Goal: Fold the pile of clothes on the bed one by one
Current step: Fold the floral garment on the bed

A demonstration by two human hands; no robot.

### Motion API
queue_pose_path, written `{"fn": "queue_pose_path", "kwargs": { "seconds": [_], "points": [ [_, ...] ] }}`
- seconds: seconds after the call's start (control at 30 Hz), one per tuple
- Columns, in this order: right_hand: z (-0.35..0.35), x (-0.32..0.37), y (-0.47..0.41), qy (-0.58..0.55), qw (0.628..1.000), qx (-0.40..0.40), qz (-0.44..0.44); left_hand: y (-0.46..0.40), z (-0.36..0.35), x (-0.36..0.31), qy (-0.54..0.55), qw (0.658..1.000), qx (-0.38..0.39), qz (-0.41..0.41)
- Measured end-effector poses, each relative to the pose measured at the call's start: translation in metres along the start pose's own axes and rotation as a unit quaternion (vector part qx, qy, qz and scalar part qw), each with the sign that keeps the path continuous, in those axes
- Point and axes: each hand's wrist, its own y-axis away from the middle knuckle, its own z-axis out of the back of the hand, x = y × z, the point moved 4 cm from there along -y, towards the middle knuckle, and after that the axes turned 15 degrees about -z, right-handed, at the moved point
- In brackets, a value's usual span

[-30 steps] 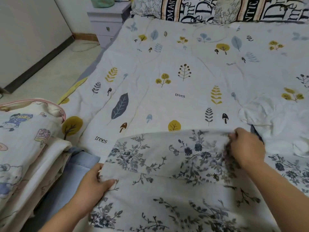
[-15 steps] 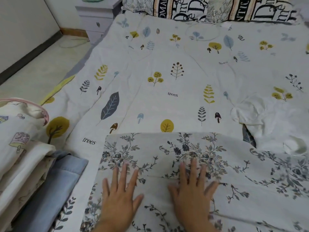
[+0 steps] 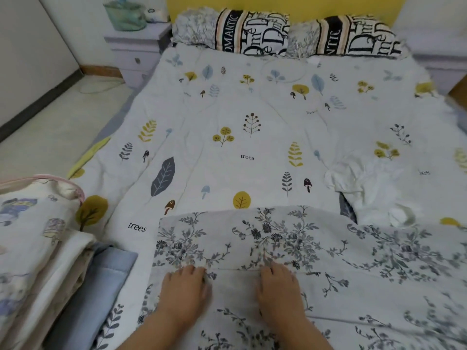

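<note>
A white cloth with a grey-blue flower print (image 3: 316,248) lies spread over the near part of the bed, its far edge folded straight. My left hand (image 3: 184,289) and my right hand (image 3: 280,291) lie side by side on it, fingers curled at a cloth edge that runs between them, pinching it. A crumpled white garment (image 3: 366,188) lies unfolded to the right, just beyond the floral cloth. At the left stands a stack of folded clothes (image 3: 38,236) with a cartoon print on top.
A folded light-blue piece (image 3: 101,286) lies between the stack and the floral cloth. The bedspread (image 3: 227,122) with leaf and tree prints stretches back to two lettered pillows (image 3: 252,34). A nightstand (image 3: 136,49) and bare floor (image 3: 50,127) lie left of the bed.
My hands first held the cloth's far corners, then lay flat with spread fingers on it. Now they have slid back toward me and the fingers have curled onto a cloth edge.
</note>
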Motion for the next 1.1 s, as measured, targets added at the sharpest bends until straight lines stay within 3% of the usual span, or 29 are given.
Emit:
{"fn": "queue_pose_path", "kwargs": {
  "seconds": [0.03,0.27,0.53,0.8,1.1],
  "points": [
    [0.009,0.002,0.008,0.004,1.0,-0.01,0.014,0.002,0.015,-0.004,0.028,0.999,-0.036,-0.011],
    [0.084,0.002,0.076,-0.008,0.996,-0.021,0.091,0.037,0.117,-0.053,0.078,0.989,-0.09,-0.09],
    [0.161,-0.027,0.161,0.016,0.995,-0.019,0.092,0.097,0.207,-0.127,0.081,0.981,-0.082,-0.158],
    [0.208,-0.094,0.232,-0.006,0.997,-0.038,0.069,0.148,0.243,-0.193,0.092,0.972,-0.099,-0.193],
    [0.216,-0.208,0.286,-0.019,0.998,-0.05,0.046,0.193,0.223,-0.296,0.107,0.971,-0.108,-0.183]
  ]
}}
